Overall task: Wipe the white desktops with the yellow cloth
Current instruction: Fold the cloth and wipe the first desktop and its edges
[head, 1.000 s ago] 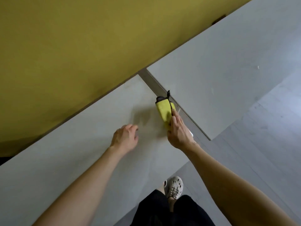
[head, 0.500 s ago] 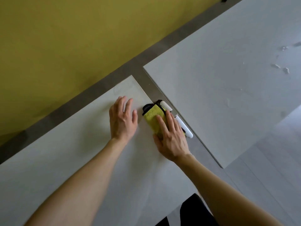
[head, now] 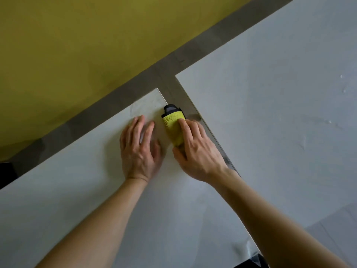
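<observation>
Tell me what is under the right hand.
The cloth, pressed on the near desktop by the right hand. Its far end shows; the rest is covered.

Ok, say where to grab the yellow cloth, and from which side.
Probably pinch the yellow cloth across its long sides at the near end, from above on the gap side: it lies folded along the desktop edge, and the left hand crowds its other side.
</observation>
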Motion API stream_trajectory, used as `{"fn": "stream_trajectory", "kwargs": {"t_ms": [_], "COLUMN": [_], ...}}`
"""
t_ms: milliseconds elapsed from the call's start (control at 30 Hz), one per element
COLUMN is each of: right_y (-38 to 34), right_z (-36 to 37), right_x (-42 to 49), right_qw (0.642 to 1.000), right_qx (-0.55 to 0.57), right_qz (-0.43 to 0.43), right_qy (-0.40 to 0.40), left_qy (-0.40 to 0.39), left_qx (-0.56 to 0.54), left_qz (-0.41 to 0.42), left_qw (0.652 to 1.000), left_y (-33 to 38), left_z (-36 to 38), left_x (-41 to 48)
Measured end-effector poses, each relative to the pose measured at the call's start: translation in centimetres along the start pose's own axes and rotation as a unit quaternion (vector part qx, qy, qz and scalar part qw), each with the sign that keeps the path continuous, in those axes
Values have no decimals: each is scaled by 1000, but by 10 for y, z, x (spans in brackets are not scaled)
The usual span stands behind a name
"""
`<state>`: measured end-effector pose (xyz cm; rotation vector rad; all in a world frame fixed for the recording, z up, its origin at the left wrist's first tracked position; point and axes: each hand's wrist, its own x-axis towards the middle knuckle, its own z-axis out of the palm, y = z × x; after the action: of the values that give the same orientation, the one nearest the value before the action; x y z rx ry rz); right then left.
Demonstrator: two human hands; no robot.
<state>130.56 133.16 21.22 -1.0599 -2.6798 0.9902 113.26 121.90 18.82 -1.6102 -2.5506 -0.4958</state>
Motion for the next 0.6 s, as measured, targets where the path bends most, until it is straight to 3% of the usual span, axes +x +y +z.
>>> {"fn": "stream_trajectory", "kwargs": {"t_ms": [267, 500, 600], "right_y": [-12, -3, -8], "right_z": [6, 16, 14], "right_x": [64, -9, 27], "right_qw": [997, 994, 992], "right_qx": [76, 80, 77], "right_qz": [27, 56, 83], "right_qy": [-10, 51, 48], "left_qy": [-3, -4, -3], "left_qx": [-1, 17, 15], "left_qz": [-7, 4, 3], "left_qw": [1000, 1000, 1000], "left_y": [1, 1, -2], "left_z": [-3, -4, -3], "left_x": [2, 1, 1]}}
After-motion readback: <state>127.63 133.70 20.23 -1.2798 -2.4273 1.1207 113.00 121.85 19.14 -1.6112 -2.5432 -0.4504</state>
